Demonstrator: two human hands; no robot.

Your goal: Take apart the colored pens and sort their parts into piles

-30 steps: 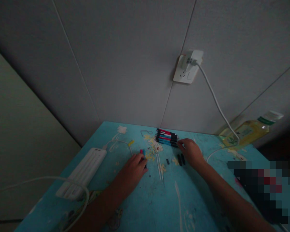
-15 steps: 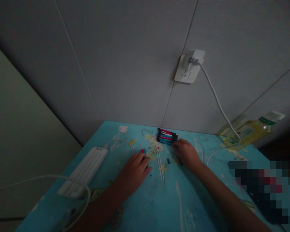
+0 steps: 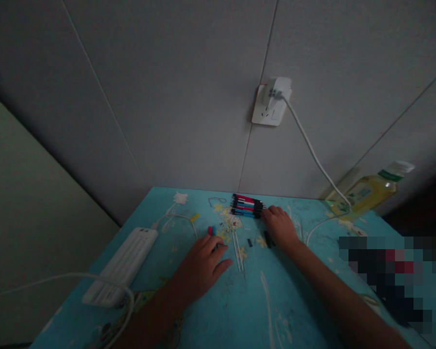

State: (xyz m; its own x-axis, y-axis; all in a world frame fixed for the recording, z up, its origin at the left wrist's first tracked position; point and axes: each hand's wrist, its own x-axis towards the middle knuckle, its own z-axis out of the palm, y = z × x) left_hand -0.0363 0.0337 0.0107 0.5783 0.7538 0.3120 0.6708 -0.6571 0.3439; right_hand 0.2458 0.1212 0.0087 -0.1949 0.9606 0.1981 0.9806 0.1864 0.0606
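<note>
Several click pens (image 3: 247, 202) in red, black, white and blue lie side by side in a row near the wall. My right hand (image 3: 280, 227) is at the row's right end, its fingertips closed around the tip of the nearest blue pen (image 3: 244, 213). Small black pieces (image 3: 268, 239) lie beneath that palm. On the left, my left hand (image 3: 202, 261) rests with thumb and fingers apart, beside a pink and a blue pen part (image 3: 211, 230) that its fingers partly cover. Between the hands are thin white refills (image 3: 237, 249) and a small black piece (image 3: 250, 242).
A white power strip (image 3: 121, 266) with its cable lies to the left on the blue patterned tablecloth (image 3: 240, 310). A bottle of yellow liquid (image 3: 366, 195) leans at the back right. From the wall socket (image 3: 269, 109) a white cable (image 3: 308, 145) hangs down to the table.
The view has shifted slightly. My left thumb has spread farther from the fingers. My right hand stays at the end of the pen row, with more of the black pieces showing under it.
</note>
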